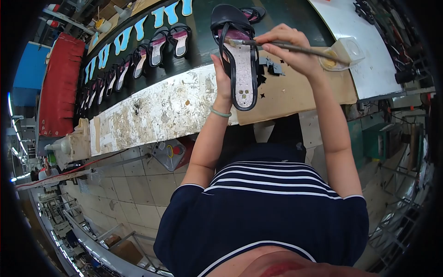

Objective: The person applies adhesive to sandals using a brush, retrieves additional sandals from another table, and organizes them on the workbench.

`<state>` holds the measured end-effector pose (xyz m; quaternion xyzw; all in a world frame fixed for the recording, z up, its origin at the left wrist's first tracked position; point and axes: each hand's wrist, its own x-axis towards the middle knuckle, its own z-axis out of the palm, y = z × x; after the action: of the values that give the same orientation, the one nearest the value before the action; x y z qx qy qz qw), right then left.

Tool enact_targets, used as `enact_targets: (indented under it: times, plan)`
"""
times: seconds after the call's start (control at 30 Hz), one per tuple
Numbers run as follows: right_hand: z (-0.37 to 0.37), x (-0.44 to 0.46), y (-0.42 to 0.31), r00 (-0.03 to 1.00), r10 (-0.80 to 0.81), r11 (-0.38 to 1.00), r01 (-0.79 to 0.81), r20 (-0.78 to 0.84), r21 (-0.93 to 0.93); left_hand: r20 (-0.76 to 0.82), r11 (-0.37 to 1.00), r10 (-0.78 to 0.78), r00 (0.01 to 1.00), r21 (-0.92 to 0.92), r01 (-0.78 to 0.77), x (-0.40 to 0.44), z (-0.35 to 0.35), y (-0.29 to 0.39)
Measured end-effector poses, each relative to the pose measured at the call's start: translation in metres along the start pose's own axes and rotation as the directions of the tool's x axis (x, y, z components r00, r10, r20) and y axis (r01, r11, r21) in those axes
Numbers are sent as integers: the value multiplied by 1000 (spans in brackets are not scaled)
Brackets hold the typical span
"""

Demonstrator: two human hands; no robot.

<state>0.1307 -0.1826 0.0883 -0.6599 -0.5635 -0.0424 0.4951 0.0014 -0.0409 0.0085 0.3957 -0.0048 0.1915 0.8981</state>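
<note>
A black strappy sandal point(244, 74) with a pale speckled footbed is held up over the workbench, toe pointing away from me. My left hand point(222, 79) grips it from the left side, the thumb along its edge and the other fingers hidden beneath. In my right hand point(291, 50) is a long-handled brush point(318, 51), pinched between the fingers. Its bristles lie at the sandal's footbed near the straps, over a dark pink patch. Right of my right hand, a clear plastic container point(349, 50) holds yellowish stuff. Another dark sandal point(254, 14) lies behind the held one.
Several black sandals point(158, 47) stand in a row on the green surface point(199, 42), with several light-blue-edged insoles point(139, 28) behind them. Cardboard point(286, 99) under my hands carries dark scraps point(272, 67). A stained white board point(161, 106) edges the bench; a red cover point(61, 85) stands left.
</note>
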Motion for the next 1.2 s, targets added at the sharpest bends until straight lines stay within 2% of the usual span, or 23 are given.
enact_targets:
  times: [0.1,0.17,0.23,0.37,0.5,0.53,0.7,0.77,0.8,0.87,0.9,0.97,1.2]
  plan:
    - [-2,7,4,998,37,997,-40,48,72,-10,999,-30,999,-13,30,0,-9,-4]
    - [-3,9,1,992,79,996,-83,95,36,-22,999,-49,999,-1,49,0,-9,-2]
    - [0,11,2,994,37,998,-42,105,42,-45,999,-38,998,-24,37,-1,-7,0]
    - [3,15,3,992,56,998,-56,112,-7,-49,999,-36,998,-20,35,1,-16,-2]
    - [2,22,2,996,5,999,-10,94,53,-42,998,-58,997,-24,57,0,-20,0]
    - [-11,34,-23,978,84,995,-92,192,34,-35,998,-58,998,2,59,0,-23,-1]
    - [-10,45,-20,964,100,983,-133,245,124,-32,999,-43,999,29,44,-1,-20,-1]
    - [-10,48,-17,946,123,953,-197,298,230,-53,998,-65,996,-5,65,-1,-23,-1]
    - [-11,50,-18,946,120,955,-193,300,226,-52,998,-65,997,-4,65,-2,-22,0]
    - [-11,51,-21,944,134,956,-203,301,213,60,999,-34,998,-38,36,-6,-18,2]
    - [-10,51,-23,942,147,957,-213,301,199,59,999,-33,998,-39,35,-6,-18,2]
    - [-10,49,-25,937,168,951,-235,305,199,-42,1000,-26,999,15,27,-3,-19,-1]
    - [-7,42,-33,938,219,948,-270,268,171,-34,1000,-11,999,28,12,0,-29,0]
